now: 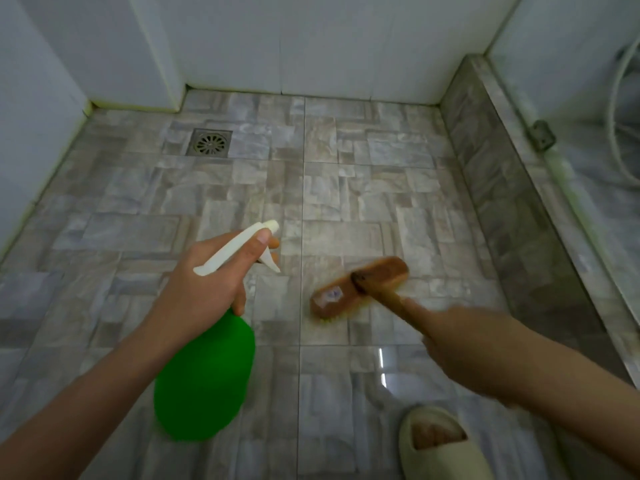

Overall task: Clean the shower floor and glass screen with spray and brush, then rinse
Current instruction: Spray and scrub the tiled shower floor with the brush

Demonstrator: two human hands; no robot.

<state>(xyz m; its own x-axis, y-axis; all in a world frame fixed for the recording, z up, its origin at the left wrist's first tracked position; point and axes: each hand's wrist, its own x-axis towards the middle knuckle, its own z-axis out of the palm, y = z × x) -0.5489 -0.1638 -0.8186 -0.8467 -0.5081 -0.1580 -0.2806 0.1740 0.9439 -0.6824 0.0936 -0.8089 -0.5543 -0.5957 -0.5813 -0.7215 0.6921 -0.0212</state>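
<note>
I am on the scrubbing step. My right hand [460, 344] grips the wooden handle of the brush [360, 289], fingers curled round it and one finger laid along the shaft. The brush head sits bristles-down on the shower floor [346, 188], near the middle and a little toward the right side. Hand and brush are both blurred. My left hand [204, 282] holds the spray bottle [204, 375] by its neck, thumb over the white spray head and fingers round the trigger. The nozzle points forward and down at the tiles just left of the brush.

Next, I judge, comes wetting the tiles ahead with a squeeze of the trigger and then working the brush over them toward the back wall and the drain [209, 143] in the far left corner. That needs firm downward pressure and short strokes along the grout lines.

My slipper [440, 441] stands on the floor close behind the brush hand, so I must shift my foot to reach that patch. A raised tiled ledge [512, 188] runs along the right, with a hose [623, 109] beyond it. I cannot clearly make out the glass screen here.
</note>
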